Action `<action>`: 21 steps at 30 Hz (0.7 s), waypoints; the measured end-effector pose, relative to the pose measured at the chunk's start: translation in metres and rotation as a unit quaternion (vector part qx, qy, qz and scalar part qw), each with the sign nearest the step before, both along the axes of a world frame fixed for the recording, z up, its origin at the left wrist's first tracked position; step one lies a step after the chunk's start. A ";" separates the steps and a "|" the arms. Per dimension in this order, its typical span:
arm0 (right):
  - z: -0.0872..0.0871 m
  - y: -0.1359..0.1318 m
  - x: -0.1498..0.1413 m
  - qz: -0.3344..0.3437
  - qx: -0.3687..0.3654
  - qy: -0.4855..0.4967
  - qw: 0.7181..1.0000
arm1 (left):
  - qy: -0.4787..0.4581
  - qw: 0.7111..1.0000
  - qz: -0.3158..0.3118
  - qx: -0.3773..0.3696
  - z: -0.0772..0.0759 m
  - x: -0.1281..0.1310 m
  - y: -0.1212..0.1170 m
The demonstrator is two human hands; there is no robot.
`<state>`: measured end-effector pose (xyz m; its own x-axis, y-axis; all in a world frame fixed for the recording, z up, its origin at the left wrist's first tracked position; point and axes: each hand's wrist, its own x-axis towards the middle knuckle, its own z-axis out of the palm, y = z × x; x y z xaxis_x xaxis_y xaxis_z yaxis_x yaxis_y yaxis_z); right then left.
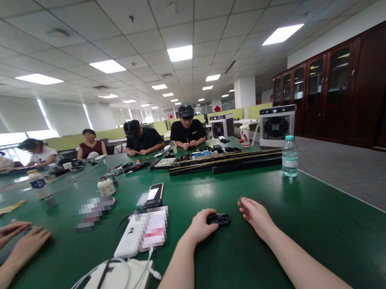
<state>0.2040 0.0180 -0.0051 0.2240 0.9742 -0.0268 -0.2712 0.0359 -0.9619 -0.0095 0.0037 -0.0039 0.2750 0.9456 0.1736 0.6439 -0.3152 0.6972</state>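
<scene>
My left hand has its thumb and fingers around one end of a small black device low over the green table or on it; I cannot tell its exact kind. The rest of the device juts out to the right of the fingertips. A short distance to the right, my right hand is closed in a pinch. Something tiny and dark shows at its fingertips, too small to name. A gap separates the two hands.
Left of me lie a white power bank, a phone, a white box and looped cables. A co-worker's hands rest at far left. Black rails lie ahead; a water bottle stands near the right edge.
</scene>
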 end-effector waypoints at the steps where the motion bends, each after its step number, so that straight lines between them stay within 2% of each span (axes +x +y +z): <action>1: 0.000 0.000 0.000 0.000 0.000 -0.004 1.000 | -0.001 1.000 -0.001 0.001 0.000 0.000 0.000; 8: 0.007 -0.006 -0.003 -0.002 -0.013 -0.015 1.000 | 0.000 1.000 -0.003 -0.002 0.003 0.001 -0.002; 13: 0.008 -0.008 -0.004 0.029 0.009 -0.079 0.996 | 0.005 1.000 0.000 -0.002 0.006 0.001 -0.004; 21: 0.006 -0.010 -0.017 0.061 0.161 -0.180 0.969 | 0.009 1.000 -0.006 0.001 0.005 0.000 -0.003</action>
